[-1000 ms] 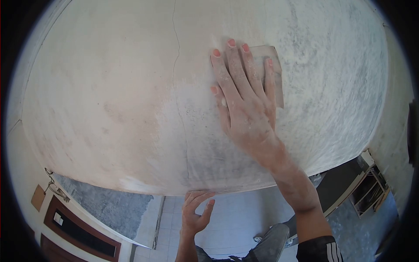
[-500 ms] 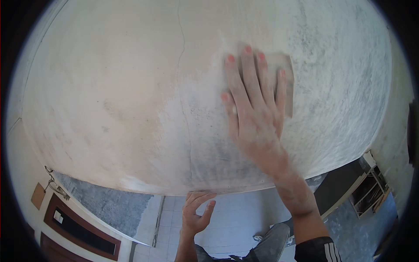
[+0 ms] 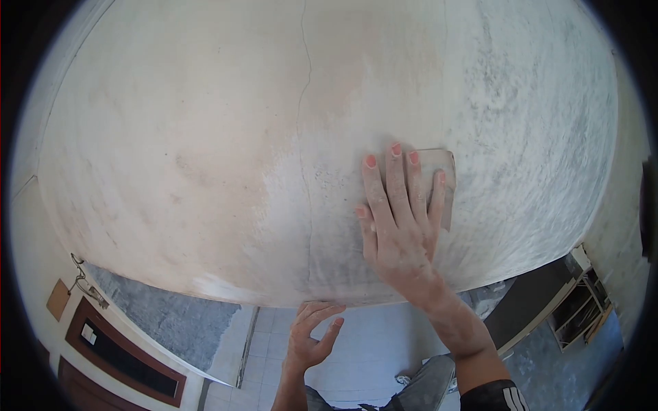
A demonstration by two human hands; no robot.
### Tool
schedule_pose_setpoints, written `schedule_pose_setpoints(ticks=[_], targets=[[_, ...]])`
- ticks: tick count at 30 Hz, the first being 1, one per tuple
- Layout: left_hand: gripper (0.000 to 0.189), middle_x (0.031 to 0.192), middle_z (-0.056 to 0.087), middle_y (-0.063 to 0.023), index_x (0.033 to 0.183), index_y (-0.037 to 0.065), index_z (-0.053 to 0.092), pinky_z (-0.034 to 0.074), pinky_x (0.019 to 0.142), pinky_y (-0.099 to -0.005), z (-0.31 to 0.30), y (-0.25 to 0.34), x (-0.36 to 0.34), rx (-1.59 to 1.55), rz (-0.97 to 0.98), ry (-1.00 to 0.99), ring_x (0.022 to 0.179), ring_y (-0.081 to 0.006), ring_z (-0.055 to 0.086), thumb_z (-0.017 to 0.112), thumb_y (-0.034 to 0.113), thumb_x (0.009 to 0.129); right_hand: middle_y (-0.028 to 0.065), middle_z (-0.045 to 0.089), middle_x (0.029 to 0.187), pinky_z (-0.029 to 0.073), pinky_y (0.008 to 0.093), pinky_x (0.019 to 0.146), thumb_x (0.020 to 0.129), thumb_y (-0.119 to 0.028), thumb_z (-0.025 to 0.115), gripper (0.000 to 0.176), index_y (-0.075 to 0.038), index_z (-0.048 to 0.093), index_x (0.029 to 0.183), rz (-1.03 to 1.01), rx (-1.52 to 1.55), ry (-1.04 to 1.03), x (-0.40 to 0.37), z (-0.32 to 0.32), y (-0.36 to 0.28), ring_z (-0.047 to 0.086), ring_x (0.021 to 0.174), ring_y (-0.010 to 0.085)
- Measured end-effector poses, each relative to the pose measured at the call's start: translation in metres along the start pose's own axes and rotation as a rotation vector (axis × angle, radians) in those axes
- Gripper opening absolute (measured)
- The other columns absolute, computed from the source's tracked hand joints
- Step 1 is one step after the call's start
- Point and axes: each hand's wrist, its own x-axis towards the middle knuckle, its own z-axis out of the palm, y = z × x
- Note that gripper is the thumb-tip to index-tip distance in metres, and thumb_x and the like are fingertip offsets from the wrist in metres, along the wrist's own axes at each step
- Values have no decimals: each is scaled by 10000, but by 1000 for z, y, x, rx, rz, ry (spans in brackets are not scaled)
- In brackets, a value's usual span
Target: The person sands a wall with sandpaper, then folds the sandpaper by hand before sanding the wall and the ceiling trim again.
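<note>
My right hand point(image 3: 401, 236) lies flat on the plastered surface point(image 3: 205, 137), fingers spread and dusty. Under its palm it holds a sheet of sandpaper point(image 3: 446, 163) against the plaster; the sheet's top corner and right edge stick out beyond the fingers, the rest is hidden. A thin crack point(image 3: 306, 171) runs down the plaster to the left of this hand. My left hand point(image 3: 312, 335) is at the lower edge of the surface, its fingertips right at the edge and the thumb apart, holding nothing.
Below the edge are a pale tiled floor point(image 3: 274, 342) and my legs point(image 3: 428, 383). A brown-framed door point(image 3: 123, 349) shows at lower left, with wires point(image 3: 86, 281) hanging near it. At lower right stands a wooden frame point(image 3: 579, 308).
My right hand has slid down the plaster with the sandpaper under it. The left hand stays at the lower edge. The view has shifted slightly.
</note>
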Motion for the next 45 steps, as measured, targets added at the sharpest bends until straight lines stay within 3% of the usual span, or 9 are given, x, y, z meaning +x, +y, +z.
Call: schedule_pose_setpoints(ticks=[6, 13, 21, 24, 27, 33, 39, 45], targets=[[198, 1009, 717, -97, 1020, 59, 735, 472, 873, -357, 8, 0, -1, 10, 29, 41, 959, -258, 637, 726, 34, 823, 159, 407, 1539, 201, 573, 1165, 983, -243, 507, 490, -79, 496, 1445, -80, 129, 187, 69, -9, 7, 350, 1441, 329], [199, 1020, 710, -98, 1016, 52, 727, 462, 883, -366, -2, 2, -4, 39, 5, -5, 972, -268, 631, 716, 24, 820, 132, 423, 1530, 222, 556, 1164, 939, -230, 568, 544, -79, 477, 1454, -81, 195, 92, 0, 9, -8, 378, 1425, 287], [171, 1008, 701, -112, 995, 43, 728, 459, 888, -376, 6, 6, -4, 83, 7, 25, 971, -284, 621, 701, 22, 828, 113, 450, 1516, 219, 538, 1171, 936, -265, 578, 527, -85, 517, 1428, -98, 233, 231, 52, 2, 5, 415, 1400, 281], [162, 1008, 702, -109, 990, 44, 729, 457, 882, -371, 0, 2, -5, 62, -15, 21, 968, -279, 619, 702, 27, 831, 111, 430, 1529, 227, 530, 1168, 936, -264, 581, 552, -80, 486, 1448, -80, 188, 125, 3, 8, -4, 391, 1413, 279], [162, 1009, 704, -105, 993, 46, 730, 456, 878, -367, -1, -1, -7, 54, -26, 34, 970, -274, 619, 704, 32, 833, 113, 427, 1532, 224, 530, 1169, 946, -259, 566, 533, -82, 494, 1444, -111, 209, 85, 5, 5, 0, 384, 1418, 283], [164, 1008, 711, -100, 995, 51, 732, 454, 884, -368, 5, 0, -7, 93, -36, 53, 974, -271, 624, 707, 35, 834, 115, 437, 1528, 223, 545, 1165, 958, -255, 544, 483, -130, 535, 1425, -88, 170, 268, 65, 2, 11, 407, 1406, 288], [156, 1007, 711, -102, 995, 45, 733, 454, 881, -370, 2, -1, -7, 71, -33, 46, 977, -266, 620, 703, 51, 842, 112, 426, 1532, 240, 543, 1156, 946, -262, 582, 515, -176, 506, 1448, -84, 176, 92, -1, 7, 8, 368, 1427, 295], [127, 1004, 684, -124, 996, -1, 698, 446, 912, -370, 7, 1, -8, 125, -29, 27, 997, -268, 595, 663, 70, 897, 117, 459, 1509, 238, 536, 1168, 948, -293, 563, 490, -103, 545, 1399, 2, 221, 353, 69, 4, 7, 356, 1438, 264]])
